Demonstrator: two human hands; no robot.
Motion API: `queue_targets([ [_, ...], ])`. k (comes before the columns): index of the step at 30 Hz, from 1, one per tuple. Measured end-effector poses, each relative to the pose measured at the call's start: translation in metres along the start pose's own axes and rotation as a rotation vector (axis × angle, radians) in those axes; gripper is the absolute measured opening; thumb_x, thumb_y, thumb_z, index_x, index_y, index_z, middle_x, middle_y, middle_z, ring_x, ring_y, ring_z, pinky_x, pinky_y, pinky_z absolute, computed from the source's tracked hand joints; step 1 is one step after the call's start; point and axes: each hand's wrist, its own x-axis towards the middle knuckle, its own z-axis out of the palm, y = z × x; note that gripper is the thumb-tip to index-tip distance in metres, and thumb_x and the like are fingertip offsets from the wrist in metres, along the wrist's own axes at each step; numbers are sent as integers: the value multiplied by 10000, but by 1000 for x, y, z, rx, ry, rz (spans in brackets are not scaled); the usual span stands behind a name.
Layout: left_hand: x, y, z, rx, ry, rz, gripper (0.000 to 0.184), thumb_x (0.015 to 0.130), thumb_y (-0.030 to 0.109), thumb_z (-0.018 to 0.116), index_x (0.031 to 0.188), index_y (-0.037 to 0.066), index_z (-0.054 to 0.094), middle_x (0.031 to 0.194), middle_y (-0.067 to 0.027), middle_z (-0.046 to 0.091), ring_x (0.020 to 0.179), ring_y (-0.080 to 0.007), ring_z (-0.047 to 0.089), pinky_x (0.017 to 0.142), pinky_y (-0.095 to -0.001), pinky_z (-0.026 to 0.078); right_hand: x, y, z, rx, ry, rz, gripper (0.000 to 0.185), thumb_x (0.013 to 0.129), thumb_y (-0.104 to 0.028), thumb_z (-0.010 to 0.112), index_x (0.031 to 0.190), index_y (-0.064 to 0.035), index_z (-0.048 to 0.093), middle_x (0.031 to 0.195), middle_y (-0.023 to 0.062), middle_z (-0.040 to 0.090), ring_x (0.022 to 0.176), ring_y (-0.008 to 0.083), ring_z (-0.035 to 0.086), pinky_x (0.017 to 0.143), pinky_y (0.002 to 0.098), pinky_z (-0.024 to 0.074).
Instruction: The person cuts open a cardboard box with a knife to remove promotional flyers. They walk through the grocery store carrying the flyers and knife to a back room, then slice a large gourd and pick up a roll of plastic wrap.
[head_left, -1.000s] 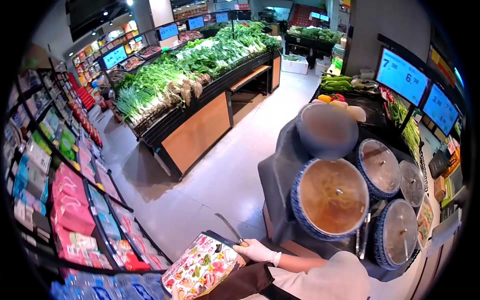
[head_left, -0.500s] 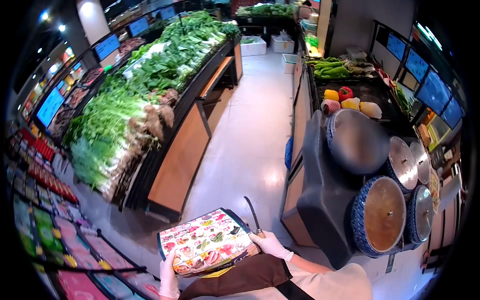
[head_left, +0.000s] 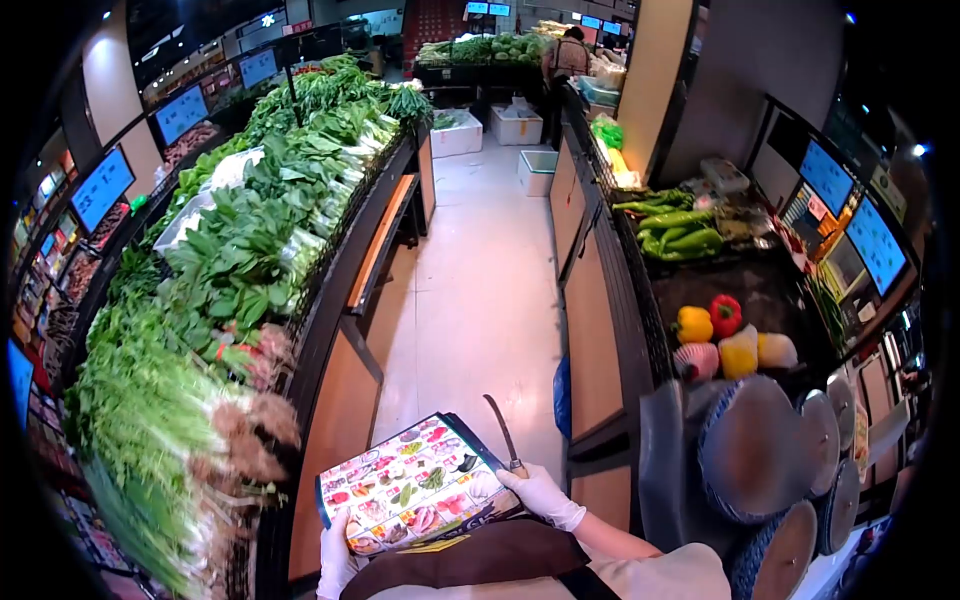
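White-gloved, gripping box (head_left: 412, 480) with left fingers (head_left: 339, 533) and right fingers (head_left: 516, 482), likely for balance; clasping knife (head_left: 508, 437) right-handed, pointed away.

2 white-gloved hands (head_left: 541, 497), brown apron (head_left: 475, 558), black strap (head_left: 590, 583), pale short sleeve (head_left: 685, 572).

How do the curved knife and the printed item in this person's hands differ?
The curved knife is slim and dark-bladed; the printed item is broad, with colourful food pictures. The gloved left hand touches the printed item, while the curved knife is apart from that hand. Both meet the gloved right hand.
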Motion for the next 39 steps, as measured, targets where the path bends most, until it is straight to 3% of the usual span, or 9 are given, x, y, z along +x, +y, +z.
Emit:
queue_targets([
  [6,197,97,98,162,-171,-154,375,873,248,553,1073,-69,552,942,-154,645,780,-220,659,674,-326,543,142,-71,-5,317,204,191,232,883,-184,580,932,41,606,805,35,615,722,97,554,656,235,446],
  [8,250,139,145,333,-189,-90,347,877,230,556,1049,-71,568,943,-146,647,778,-209,659,684,-300,538,184,-93,-15,100,271,-38,261,875,-243,602,899,16,614,772,25,617,665,69,534,581,231,435],
  [16,454,205,324,488,-296,-135,366,843,222,623,1088,-41,557,963,-131,644,785,-190,653,675,-290,532,366,-152,-68,484,510,27,210,871,-180,598,948,16,604,813,18,609,713,75,546,629,230,464],
  [22,588,210,468,370,-275,-280,371,856,257,595,1001,-84,586,901,-155,656,732,-196,665,629,-274,537,535,-216,-187,373,493,62,171,873,-139,570,888,30,596,787,58,623,691,115,594,623,256,478],
  [24,628,216,509,421,-263,-218,387,874,233,566,1113,-69,527,1009,-169,635,850,-251,652,745,-370,542,592,-235,-224,474,440,-19,172,879,-127,561,890,42,589,784,65,621,695,116,594,627,259,482],
  [26,639,239,568,376,-230,-240,357,856,231,598,1031,-79,571,940,-154,651,796,-205,658,696,-292,533,619,-312,-255,486,346,103,182,892,-131,548,913,48,575,792,56,618,701,109,588,628,242,483],
  [32,765,246,697,280,-206,-161,332,853,228,604,1025,-55,583,909,-144,652,759,-219,657,669,-316,534,773,-379,-345,257,439,62,194,864,-148,612,933,34,604,781,1,596,667,60,522,604,227,448],
  [36,884,260,787,474,-214,-317,298,841,243,614,963,-29,613,840,-116,656,668,-197,648,606,-291,530,887,-400,-399,505,496,38,167,864,-121,601,905,41,591,789,37,608,677,94,554,612,243,462],
  [39,929,305,895,612,-315,-133,430,850,310,582,1016,-86,588,920,-118,657,797,-157,646,706,-268,517,959,-457,-435,505,552,-90,151,872,-107,583,898,42,592,775,37,601,648,103,547,577,250,454],
])
